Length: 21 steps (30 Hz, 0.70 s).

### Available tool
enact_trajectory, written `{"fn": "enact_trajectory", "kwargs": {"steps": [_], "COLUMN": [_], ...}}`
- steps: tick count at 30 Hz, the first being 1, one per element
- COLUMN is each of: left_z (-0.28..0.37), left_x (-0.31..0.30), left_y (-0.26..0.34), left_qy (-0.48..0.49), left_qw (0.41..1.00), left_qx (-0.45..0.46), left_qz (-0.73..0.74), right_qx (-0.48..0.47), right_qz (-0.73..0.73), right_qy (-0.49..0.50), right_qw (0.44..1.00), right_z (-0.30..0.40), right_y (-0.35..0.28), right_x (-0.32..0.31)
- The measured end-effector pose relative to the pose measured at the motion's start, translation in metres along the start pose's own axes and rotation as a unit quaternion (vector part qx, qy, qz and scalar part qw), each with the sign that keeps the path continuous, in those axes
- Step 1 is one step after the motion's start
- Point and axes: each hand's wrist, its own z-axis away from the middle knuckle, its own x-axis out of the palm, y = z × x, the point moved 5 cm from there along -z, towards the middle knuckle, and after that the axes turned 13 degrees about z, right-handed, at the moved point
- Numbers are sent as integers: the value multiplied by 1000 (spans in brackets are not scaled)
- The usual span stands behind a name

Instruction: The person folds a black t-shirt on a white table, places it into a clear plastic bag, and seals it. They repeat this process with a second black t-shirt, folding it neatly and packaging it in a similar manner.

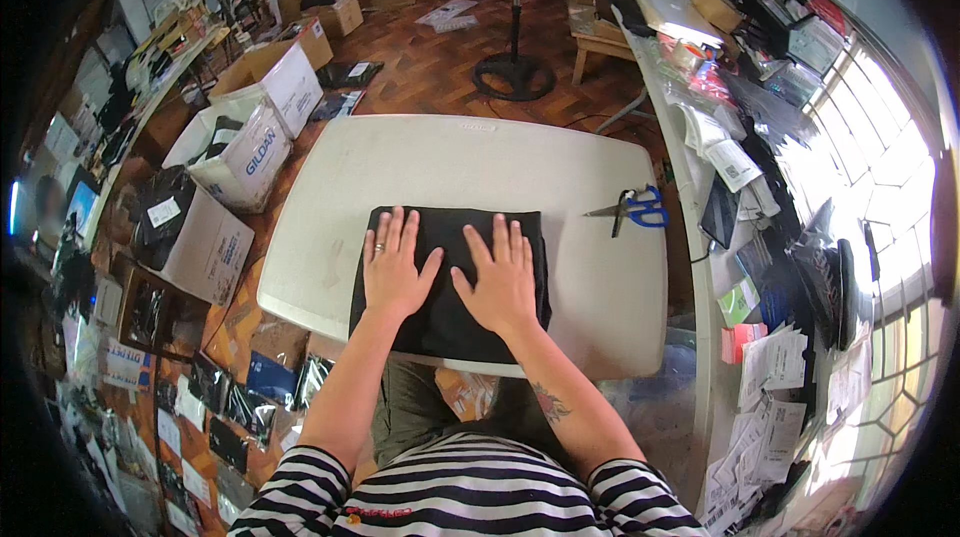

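A folded black cloth item (450, 319), perhaps a garment, lies flat on a white plastic table (480, 162) in front of me. My left hand (397, 267) rests palm down on its left part, fingers a little apart and a ring on one finger. On the right part of the cloth lies my right hand (499, 270), also palm down, with the thumb spread. Both hands press or rest on the cloth without gripping it. Blue-handled scissors (641, 207) lie on the table to the right, a small black object (618, 213) across them.
Cardboard boxes (244, 154) stand on the floor at left, beside bagged items (251, 413). A standing fan (514, 75) is beyond the table. Along the right, a long bench (701, 342) holds papers, a phone (720, 210) and plastic bags. A person is partly visible at far left.
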Motion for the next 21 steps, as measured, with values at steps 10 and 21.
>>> {"fn": "enact_trajectory", "kwargs": {"steps": [10,21], "left_z": [11,128], "left_x": [-45,-65], "left_y": [-24,-45], "left_qy": [67,-74], "left_qw": [973,934], "left_qx": [47,333], "left_qz": [217,105], "right_qx": [-137,-214], "right_qz": [-89,-173], "right_qy": [-103,104], "right_qw": [981,956], "right_z": [48,116], "right_y": [17,36], "right_x": [-8,-58]}}
